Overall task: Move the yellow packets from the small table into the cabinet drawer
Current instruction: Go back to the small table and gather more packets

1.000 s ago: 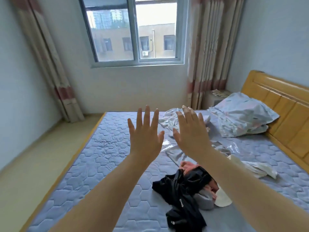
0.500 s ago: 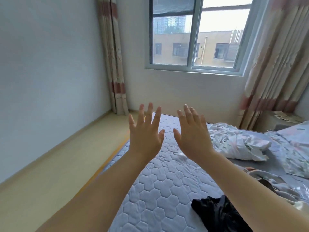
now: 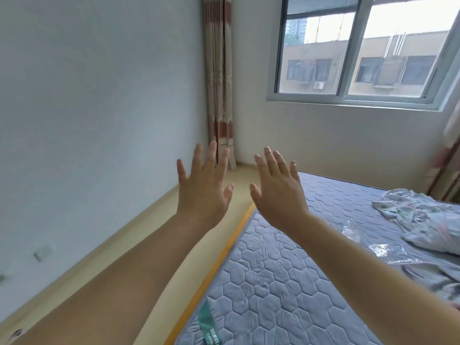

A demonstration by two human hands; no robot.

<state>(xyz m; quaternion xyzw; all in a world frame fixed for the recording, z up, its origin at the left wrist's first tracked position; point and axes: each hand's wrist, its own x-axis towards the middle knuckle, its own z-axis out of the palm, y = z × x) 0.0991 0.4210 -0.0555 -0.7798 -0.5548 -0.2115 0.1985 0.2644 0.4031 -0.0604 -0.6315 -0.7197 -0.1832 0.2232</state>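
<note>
The bare left hand (image 3: 202, 192) and bare right hand (image 3: 277, 195) are up side by side. Their fingers are straight, spread and hold nothing. The grey-blue quilted mattress (image 3: 286, 282) lies below. I cannot tell where the yellow packets are.

Quilted blue-grey mattress (image 3: 286, 282) with crumpled floral bedding (image 3: 428, 220) and clear plastic (image 3: 383, 250).

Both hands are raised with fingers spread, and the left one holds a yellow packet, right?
Not quite. The head view shows the left hand empty, holding nothing, its fingers spread like those of the right hand. Both are raised, as you said.
</note>
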